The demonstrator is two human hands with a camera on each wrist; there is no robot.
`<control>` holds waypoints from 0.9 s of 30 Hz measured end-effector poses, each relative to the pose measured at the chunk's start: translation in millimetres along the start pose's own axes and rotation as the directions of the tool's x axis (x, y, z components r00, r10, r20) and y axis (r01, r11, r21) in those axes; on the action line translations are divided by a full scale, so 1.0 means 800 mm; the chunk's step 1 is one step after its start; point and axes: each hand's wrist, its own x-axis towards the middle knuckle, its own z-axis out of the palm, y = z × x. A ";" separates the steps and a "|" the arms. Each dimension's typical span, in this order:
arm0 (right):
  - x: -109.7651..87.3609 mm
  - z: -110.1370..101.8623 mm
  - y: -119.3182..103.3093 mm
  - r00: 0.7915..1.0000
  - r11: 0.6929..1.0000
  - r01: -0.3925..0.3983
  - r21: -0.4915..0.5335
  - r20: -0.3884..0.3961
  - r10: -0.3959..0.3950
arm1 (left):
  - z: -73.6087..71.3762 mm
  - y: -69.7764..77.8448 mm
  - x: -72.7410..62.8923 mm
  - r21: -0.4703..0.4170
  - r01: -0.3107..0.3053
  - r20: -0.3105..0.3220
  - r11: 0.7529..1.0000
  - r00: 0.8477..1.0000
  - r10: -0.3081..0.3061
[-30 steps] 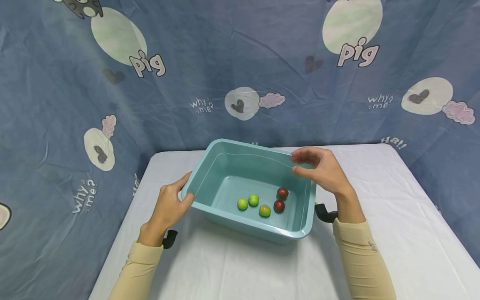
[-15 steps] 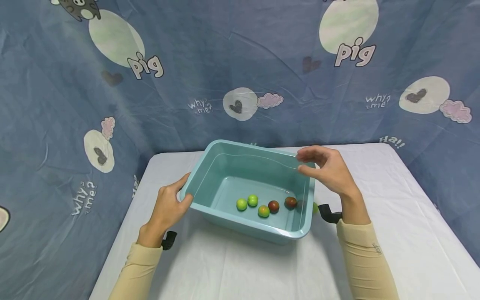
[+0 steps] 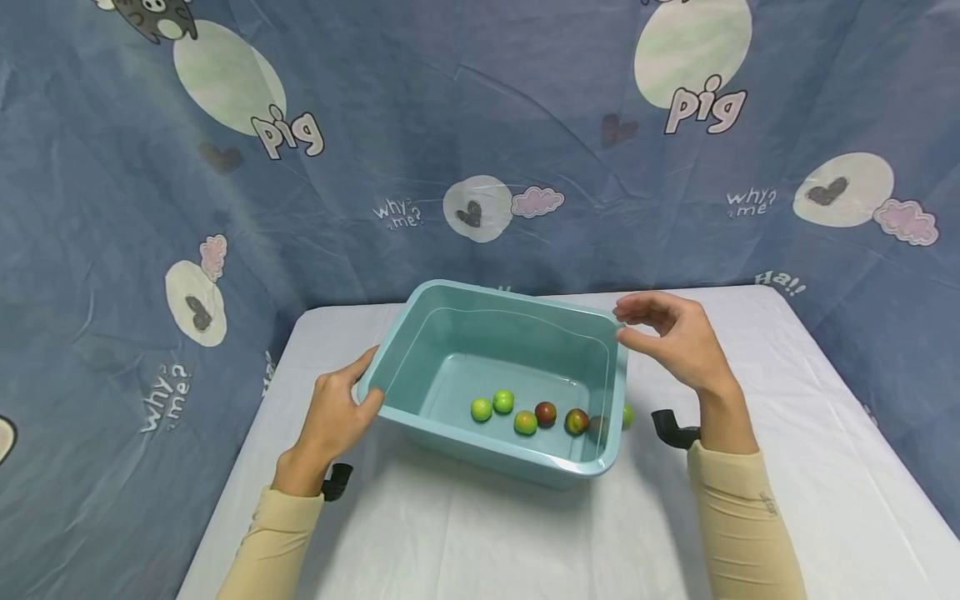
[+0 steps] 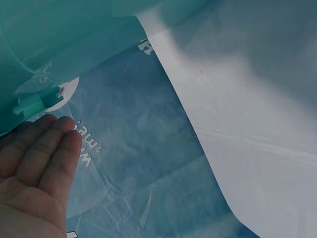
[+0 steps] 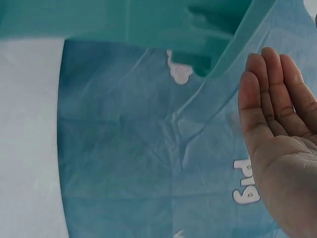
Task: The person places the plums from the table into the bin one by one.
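Note:
A teal plastic basin (image 3: 517, 321) stands tilted above the white table. My left hand (image 3: 337, 417) holds its left end, thumb over the rim and fingers beneath; the left wrist view shows those fingers (image 4: 42, 153) fairly straight near the rim's underside. Beside the far right corner is my right hand (image 3: 678, 337), its fingers loosely bent and holding nothing; in the right wrist view, the fingers (image 5: 270, 94) lie apart from the rim. Inside the basin are small round fruits: a green fruit (image 3: 482, 408), another green fruit (image 3: 503, 401), a yellowish-green one (image 3: 525, 422), and two reddish ones (image 3: 546, 413).
Just outside the basin's right wall, a green round fruit (image 3: 627, 415) shows in part. The white cloth-covered table (image 3: 480, 542) extends in front and to the right. A blue printed curtain (image 3: 420, 108) hangs behind and at both sides.
My right hand has moved right, away from the basin's corner. The two reddish fruits have rolled inside the basin. More of the green fruit outside shows. My left hand keeps its hold.

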 end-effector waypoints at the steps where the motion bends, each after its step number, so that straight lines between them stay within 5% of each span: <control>1: -0.001 -0.002 0.001 1.000 1.000 -0.002 -0.003 -0.007 0.002 | 0.000 0.000 0.000 0.001 0.000 -0.001 1.000 1.000 0.000; 27: -0.047 -0.016 0.061 0.983 0.985 -0.163 -0.059 -0.095 0.157 | 0.002 -0.003 0.001 0.015 -0.002 0.001 1.000 1.000 0.002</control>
